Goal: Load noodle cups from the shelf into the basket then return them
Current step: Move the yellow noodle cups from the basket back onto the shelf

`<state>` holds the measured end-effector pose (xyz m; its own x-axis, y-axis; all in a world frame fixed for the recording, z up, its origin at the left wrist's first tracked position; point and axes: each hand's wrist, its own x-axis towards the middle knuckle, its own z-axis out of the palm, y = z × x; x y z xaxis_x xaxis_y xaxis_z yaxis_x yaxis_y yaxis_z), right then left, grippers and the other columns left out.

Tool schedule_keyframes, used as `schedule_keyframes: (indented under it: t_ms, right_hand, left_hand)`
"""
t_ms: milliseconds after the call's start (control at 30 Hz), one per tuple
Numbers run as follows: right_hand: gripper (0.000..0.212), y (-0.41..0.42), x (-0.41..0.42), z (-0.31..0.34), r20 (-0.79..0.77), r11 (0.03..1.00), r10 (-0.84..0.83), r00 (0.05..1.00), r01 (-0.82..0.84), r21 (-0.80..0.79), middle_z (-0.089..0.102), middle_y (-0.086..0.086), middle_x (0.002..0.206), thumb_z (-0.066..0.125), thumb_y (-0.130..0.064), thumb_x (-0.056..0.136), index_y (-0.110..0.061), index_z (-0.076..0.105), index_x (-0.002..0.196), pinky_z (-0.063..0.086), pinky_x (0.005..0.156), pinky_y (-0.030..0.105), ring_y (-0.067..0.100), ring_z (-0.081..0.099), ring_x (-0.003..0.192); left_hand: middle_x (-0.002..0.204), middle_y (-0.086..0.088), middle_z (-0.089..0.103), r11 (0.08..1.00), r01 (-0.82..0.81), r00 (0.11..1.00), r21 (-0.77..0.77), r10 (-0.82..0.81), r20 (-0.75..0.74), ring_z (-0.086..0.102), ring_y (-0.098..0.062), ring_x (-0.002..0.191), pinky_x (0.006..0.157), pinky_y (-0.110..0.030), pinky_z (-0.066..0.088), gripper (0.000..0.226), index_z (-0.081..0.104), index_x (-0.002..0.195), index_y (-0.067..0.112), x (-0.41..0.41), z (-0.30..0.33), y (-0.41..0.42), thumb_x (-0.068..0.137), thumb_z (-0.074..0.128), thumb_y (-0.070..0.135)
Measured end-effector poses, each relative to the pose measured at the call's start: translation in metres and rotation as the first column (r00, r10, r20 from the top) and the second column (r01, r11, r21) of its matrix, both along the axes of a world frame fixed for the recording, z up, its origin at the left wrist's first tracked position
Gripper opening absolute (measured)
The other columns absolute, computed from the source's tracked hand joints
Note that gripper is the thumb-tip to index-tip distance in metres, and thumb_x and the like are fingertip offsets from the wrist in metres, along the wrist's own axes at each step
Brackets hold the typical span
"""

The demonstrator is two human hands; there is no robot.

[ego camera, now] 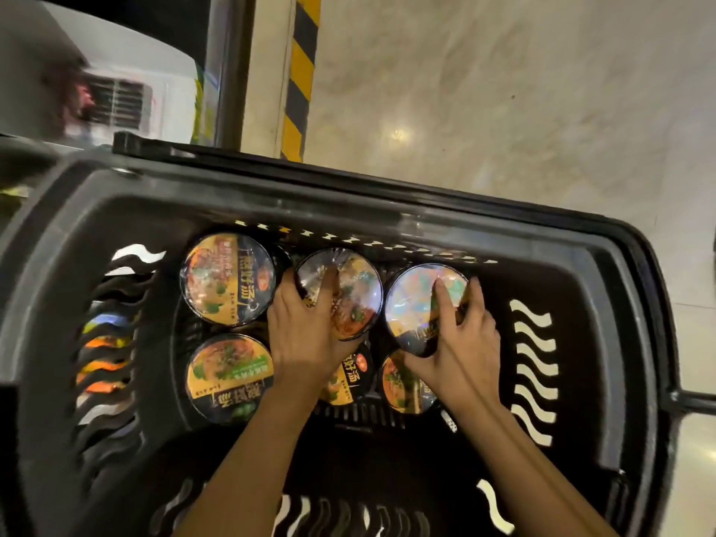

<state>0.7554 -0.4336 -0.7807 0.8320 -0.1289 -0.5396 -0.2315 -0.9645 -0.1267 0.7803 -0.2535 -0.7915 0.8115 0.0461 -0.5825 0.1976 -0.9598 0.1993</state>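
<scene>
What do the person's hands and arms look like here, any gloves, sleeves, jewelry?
Both are bare. The left hand and right hand wear no gloves, and no rings, watch or wristband show. Both forearms are uncovered up to the bottom edge of the frame, so no sleeve is in view. No markings or tattoos are visible, though motion blur limits fine detail.

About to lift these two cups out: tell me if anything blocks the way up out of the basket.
Nothing visible does. The left hand grips the middle cup and the right hand grips the right cup, both in the far row. The basket is open on top; its handle lies along the far rim.
</scene>
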Motion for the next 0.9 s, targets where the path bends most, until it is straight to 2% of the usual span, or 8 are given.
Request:
schedule_keyframes:
  t_ms: [100, 233, 333, 433, 533, 700, 800, 900]
  right_hand:
    - [0.101, -0.003, -0.004, 0.012, 0.004, 0.999, -0.011, 1.000, 0.011, -0.037, 0.036, 0.031, 0.140, 0.074, -0.066, 0.055, -0.018, 0.043, 0.138, 0.048, 0.082, 0.047, 0.047, 0.052, 0.103]
    - [0.098, -0.007, -0.016, 0.034, -0.234, 0.997, -0.077, 0.969, 0.069, -0.045, 0.020, 0.021, 0.150, 0.050, -0.081, 0.066, -0.030, 0.028, 0.146, 0.039, 0.093, 0.039, 0.040, 0.042, 0.117]
    - [0.086, -0.009, -0.022, 0.033, -0.337, 0.993, -0.111, 0.935, 0.121, 0.007, 0.026, 0.015, 0.149, 0.053, -0.074, 0.072, -0.030, 0.033, 0.143, 0.039, 0.095, 0.038, 0.038, 0.042, 0.121]
    - [0.077, -0.008, -0.030, 0.019, -0.289, 0.955, -0.224, 0.931, 0.269, 0.126, 0.024, 0.013, 0.150, 0.062, -0.055, 0.079, -0.020, 0.035, 0.141, 0.037, 0.100, 0.037, 0.035, 0.038, 0.128]
    - [0.089, -0.004, -0.042, 0.014, -0.204, 0.861, -0.399, 0.894, 0.442, 0.252, 0.005, 0.011, 0.156, 0.068, -0.043, 0.080, -0.017, 0.016, 0.148, 0.039, 0.100, 0.034, 0.028, 0.027, 0.137]
    - [0.104, 0.010, -0.075, 0.012, -0.220, 0.737, -0.571, 0.791, 0.611, 0.287, 0.006, 0.011, 0.157, 0.069, -0.041, 0.079, -0.011, -0.001, 0.151, 0.025, 0.112, 0.036, 0.022, 0.012, 0.142]
    - [0.112, 0.024, -0.084, 0.004, -0.252, 0.700, -0.600, 0.759, 0.651, 0.293, 0.005, 0.011, 0.157, 0.071, -0.045, 0.076, -0.010, -0.006, 0.150, 0.024, 0.116, 0.042, 0.022, 0.007, 0.145]
    - [0.126, 0.034, -0.079, -0.006, -0.259, 0.657, -0.666, 0.700, 0.714, 0.242, 0.006, 0.014, 0.157, 0.078, -0.046, 0.069, -0.010, -0.014, 0.148, 0.022, 0.116, 0.047, 0.027, 0.008, 0.145]
  left_hand:
    - [0.148, -0.023, 0.010, 0.999, -0.042, 0.998, -0.021, 0.041, -0.057, 0.015, -0.037, 0.137, 0.110, -0.044, 0.024, 0.102, 0.013, 0.148, 0.031, -0.003, 0.013, 0.001, 0.067, 0.064, 0.068]
    - [0.140, -0.024, 0.028, 0.998, -0.059, 0.989, -0.024, 0.055, -0.138, 0.031, -0.038, 0.128, 0.102, -0.043, 0.034, 0.107, 0.034, 0.143, 0.030, -0.025, 0.032, 0.010, 0.052, 0.042, 0.087]
    - [0.143, -0.021, 0.027, 0.995, -0.088, 0.968, -0.050, 0.073, -0.242, 0.027, -0.037, 0.131, 0.102, -0.041, 0.035, 0.097, 0.039, 0.140, 0.031, -0.039, 0.030, 0.012, 0.059, 0.050, 0.082]
    - [0.152, -0.016, 0.012, 0.984, -0.161, 0.957, -0.082, 0.135, -0.255, 0.016, -0.034, 0.139, 0.104, -0.041, 0.035, 0.087, 0.031, 0.143, 0.029, -0.047, 0.018, 0.003, 0.071, 0.064, 0.063]
    - [0.154, -0.016, 0.004, 0.900, -0.390, 0.917, -0.196, 0.360, -0.170, 0.015, -0.033, 0.141, 0.103, -0.041, 0.037, 0.106, 0.014, 0.149, 0.019, -0.054, 0.012, -0.009, 0.068, 0.075, 0.049]
    - [0.154, -0.014, 0.008, 0.728, -0.614, 0.786, -0.307, 0.599, -0.152, 0.013, -0.024, 0.142, 0.106, -0.038, 0.029, 0.122, 0.001, 0.148, 0.008, -0.089, 0.013, -0.017, 0.061, 0.083, 0.031]
    - [0.153, -0.013, 0.015, 0.683, -0.675, 0.738, -0.279, 0.625, -0.254, 0.019, -0.025, 0.141, 0.106, -0.038, 0.029, 0.123, 0.000, 0.149, 0.010, -0.104, 0.002, -0.017, 0.060, 0.085, 0.030]
    - [0.150, -0.007, 0.027, 0.648, -0.696, 0.718, -0.308, 0.634, -0.288, 0.030, -0.023, 0.137, 0.107, -0.047, 0.035, 0.127, 0.007, 0.148, 0.020, -0.108, -0.010, -0.014, 0.052, 0.086, 0.045]
